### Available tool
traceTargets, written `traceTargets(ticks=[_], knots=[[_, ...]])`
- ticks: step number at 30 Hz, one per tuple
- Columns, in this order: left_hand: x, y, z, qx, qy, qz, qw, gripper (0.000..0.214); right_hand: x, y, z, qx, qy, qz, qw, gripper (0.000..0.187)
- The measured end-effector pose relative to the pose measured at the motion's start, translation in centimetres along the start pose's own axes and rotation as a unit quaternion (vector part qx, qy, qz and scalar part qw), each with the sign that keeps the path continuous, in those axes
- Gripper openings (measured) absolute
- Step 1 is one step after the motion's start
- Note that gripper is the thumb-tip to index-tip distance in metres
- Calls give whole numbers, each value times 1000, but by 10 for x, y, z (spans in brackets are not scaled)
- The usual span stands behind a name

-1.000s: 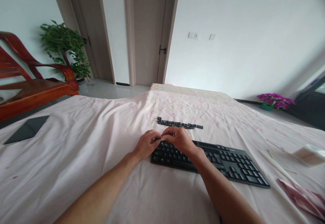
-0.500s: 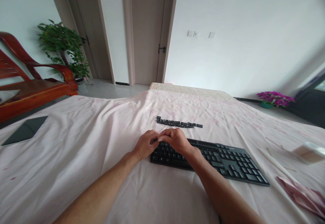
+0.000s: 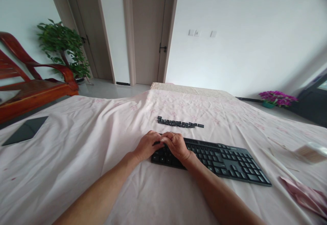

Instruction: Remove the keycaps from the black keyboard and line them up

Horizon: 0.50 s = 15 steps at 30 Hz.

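A black computer keyboard point(image 3: 224, 160) lies slightly aslant on the pink cloth. Over its upper left part, my left hand point(image 3: 149, 144) and my right hand point(image 3: 176, 144) meet, fingertips together. Both hands have bent, closed fingers; whatever they pinch is hidden or too small to make out. The keys under my hands are covered from view. Just beyond the keyboard, several loose black keycaps point(image 3: 176, 123) lie in uneven rows, with one long keycap point(image 3: 201, 125) at their right end.
Pink flowered cloth point(image 3: 122, 191) covers the surface in folds. A dark tablet-like slab point(image 3: 25, 130) lies far left. To the right are a clear container of thin sticks point(image 3: 312, 153), some loose sticks and a pink satin cloth point(image 3: 305, 194). A wooden chair point(image 3: 51, 82) stands beyond the left edge.
My right hand has shifted slightly left and its wrist has lowered. My left hand stays almost in place. The keyboard and loose keycaps look unmoved.
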<state>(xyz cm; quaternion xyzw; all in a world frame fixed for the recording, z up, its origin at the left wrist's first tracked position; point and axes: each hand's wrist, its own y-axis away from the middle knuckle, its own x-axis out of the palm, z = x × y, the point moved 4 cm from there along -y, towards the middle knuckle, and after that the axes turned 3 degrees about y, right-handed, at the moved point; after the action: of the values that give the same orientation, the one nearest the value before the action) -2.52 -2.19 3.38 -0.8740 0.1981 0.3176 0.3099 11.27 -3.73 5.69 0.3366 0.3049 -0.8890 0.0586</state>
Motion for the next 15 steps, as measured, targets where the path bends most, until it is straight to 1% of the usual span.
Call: traceTargets(ticks=[5, 9, 11, 14, 15], knots=[[4, 0, -5, 17, -35, -17, 999, 31, 0, 7, -2, -15, -12, -49, 999, 26], [6, 0, -8, -4, -2, -22, 1000, 32, -4, 8, -2, -11, -28, -102, 994, 27], [6, 0, -7, -15, 36, -27, 999, 28, -5, 7, -1, -10, -30, -115, 993, 28], [4, 1, -4, -27, 97, -36, 994, 12, -7, 7, 4, -23, -26, -117, 993, 28], [4, 1, -2, -35, 119, -43, 991, 10, -8, 6, 6, -30, -18, -119, 992, 29]])
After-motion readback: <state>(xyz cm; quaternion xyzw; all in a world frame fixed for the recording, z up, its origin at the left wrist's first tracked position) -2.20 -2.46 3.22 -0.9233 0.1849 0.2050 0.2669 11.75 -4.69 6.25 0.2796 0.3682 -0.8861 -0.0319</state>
